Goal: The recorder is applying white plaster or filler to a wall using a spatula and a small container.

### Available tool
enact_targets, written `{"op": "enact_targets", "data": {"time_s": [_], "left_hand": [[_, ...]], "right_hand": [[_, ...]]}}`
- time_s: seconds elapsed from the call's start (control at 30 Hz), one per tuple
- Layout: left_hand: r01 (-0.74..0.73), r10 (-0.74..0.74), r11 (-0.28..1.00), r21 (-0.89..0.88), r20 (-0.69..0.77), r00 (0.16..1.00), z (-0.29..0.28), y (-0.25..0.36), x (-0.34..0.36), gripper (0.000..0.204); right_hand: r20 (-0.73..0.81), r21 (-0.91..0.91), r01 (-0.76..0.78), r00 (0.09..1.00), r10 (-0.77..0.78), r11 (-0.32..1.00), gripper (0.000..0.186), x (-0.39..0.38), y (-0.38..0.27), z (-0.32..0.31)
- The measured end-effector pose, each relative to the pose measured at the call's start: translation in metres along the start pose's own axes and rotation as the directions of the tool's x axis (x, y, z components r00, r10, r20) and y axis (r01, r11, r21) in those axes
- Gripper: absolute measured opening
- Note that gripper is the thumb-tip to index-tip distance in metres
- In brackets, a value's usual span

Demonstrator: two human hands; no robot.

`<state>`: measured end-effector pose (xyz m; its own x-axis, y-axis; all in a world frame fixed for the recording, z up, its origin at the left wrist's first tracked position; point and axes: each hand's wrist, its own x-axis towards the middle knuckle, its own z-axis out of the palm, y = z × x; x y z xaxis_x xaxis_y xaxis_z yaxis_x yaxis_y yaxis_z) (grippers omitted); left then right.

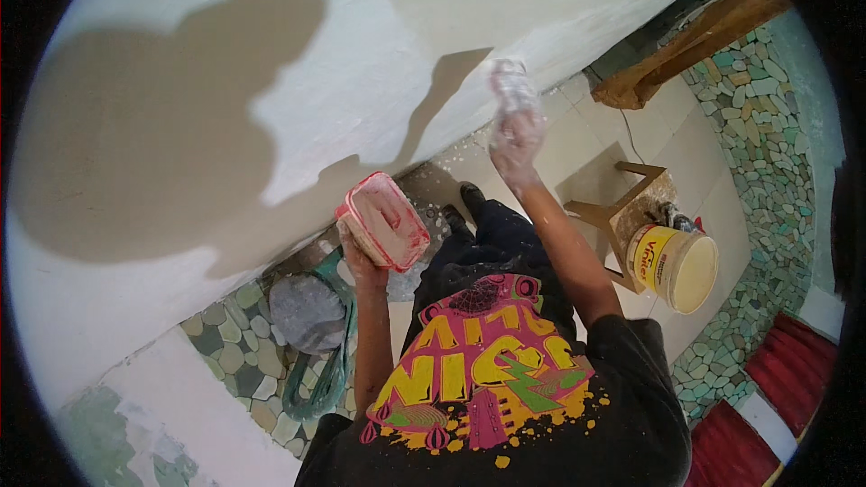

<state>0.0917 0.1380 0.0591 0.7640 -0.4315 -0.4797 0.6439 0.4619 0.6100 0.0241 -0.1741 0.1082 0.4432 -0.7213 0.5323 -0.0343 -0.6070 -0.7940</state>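
My left hand (363, 257) grips the side of a red-rimmed plastic tub (388, 221). Pale putty-like paste fills part of it, and smears cover its walls. Raised close to the wall, my right hand (517, 142) is closed round a white-smeared hand tool (511, 81). Motion blurs the tool; its shadow on the wall flares at the end like a putty knife or flat brush, but I cannot tell which. The white wall (388, 27) carries fresh-looking pale patches, and I cannot tell whether the tool touches it.
A yellow-labelled bucket (672, 266) lies against a small wooden stool (636, 207) on my right. A grey round object (307, 314) and a green hose-like loop (316, 397) lie on the left. Beyond are a wooden beam (695, 32) and pebble paving (758, 135). White splatters dot the tiles.
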Motion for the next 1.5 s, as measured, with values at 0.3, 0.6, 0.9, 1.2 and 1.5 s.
{"op": "enact_targets", "data": {"time_s": [0.3,0.6,0.9,1.2,1.5], "left_hand": [[-0.03,0.03,1.0,0.005,-0.069,0.997,0.034,-0.014,-0.007,0.06],[-0.038,0.043,0.998,0.049,-0.108,0.993,0.054,-0.051,-0.019,0.06],[-0.066,0.071,0.997,0.043,-0.13,0.989,0.055,-0.058,-0.026,0.059],[-0.109,0.116,0.993,0.047,-0.16,0.98,0.06,-0.057,-0.024,0.059],[-0.092,0.098,0.993,0.075,-0.086,0.991,0.063,-0.057,-0.016,0.059]], "right_hand": [[0.202,-0.275,0.449,0.891,-0.406,0.85,0.059,-0.021,0.085,0.073],[0.301,0.131,-0.33,0.912,0.279,0.935,0.051,-0.097,0.155,0.041],[0.007,0.236,-0.081,0.997,0.081,0.968,0.036,0.011,0.06,0.001],[0.246,0.882,-0.469,0.545,0.801,0.049,0.032,-0.007,-0.012,0.059],[0.24,0.368,-0.08,0.971,-0.012,0.926,0.043,-0.033,0.035,0.047]]}}
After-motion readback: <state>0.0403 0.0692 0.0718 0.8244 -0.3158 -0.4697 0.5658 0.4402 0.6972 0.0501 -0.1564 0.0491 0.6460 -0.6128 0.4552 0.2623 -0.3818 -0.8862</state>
